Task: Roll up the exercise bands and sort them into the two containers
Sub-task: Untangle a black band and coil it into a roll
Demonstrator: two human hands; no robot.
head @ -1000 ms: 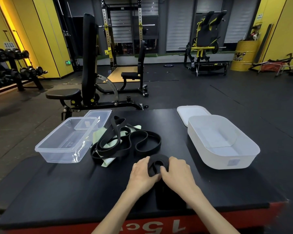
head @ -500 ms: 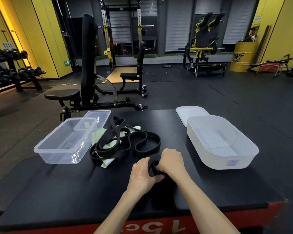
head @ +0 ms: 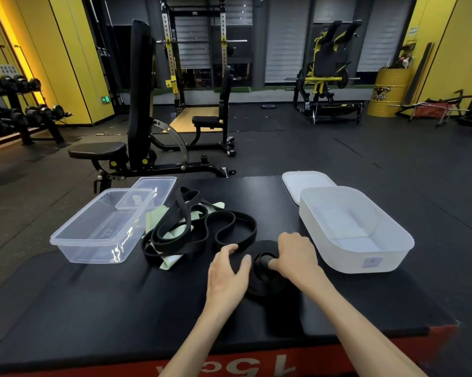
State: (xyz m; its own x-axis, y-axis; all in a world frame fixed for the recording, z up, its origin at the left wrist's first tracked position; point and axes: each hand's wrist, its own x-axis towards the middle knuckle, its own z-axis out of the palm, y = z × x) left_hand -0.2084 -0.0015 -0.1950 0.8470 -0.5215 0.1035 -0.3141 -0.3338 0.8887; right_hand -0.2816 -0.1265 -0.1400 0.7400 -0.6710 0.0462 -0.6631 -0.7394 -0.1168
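Observation:
A black band roll (head: 264, 278) lies coiled flat on the black platform (head: 120, 308) in front of me. My right hand (head: 294, 257) pinches the inner end of the coil at its centre. My left hand (head: 226, 273) cups the coil's left edge with curled fingers. Behind them sits a loose tangle of black bands (head: 202, 229) over pale green bands (head: 156, 216). A clear plastic container (head: 101, 229) stands at the left, a white container (head: 354, 229) at the right, both with nothing inside.
A clear lid (head: 153, 189) lies behind the clear container and a white lid (head: 305, 180) behind the white one. The platform's red front edge (head: 256, 365) is close to me. A weight bench (head: 126, 142) stands just beyond the platform.
The coil has grown wider and lies flatter. My right hand shifted right, its fingers now at the coil's centre; my left hand slid to the coil's left edge.

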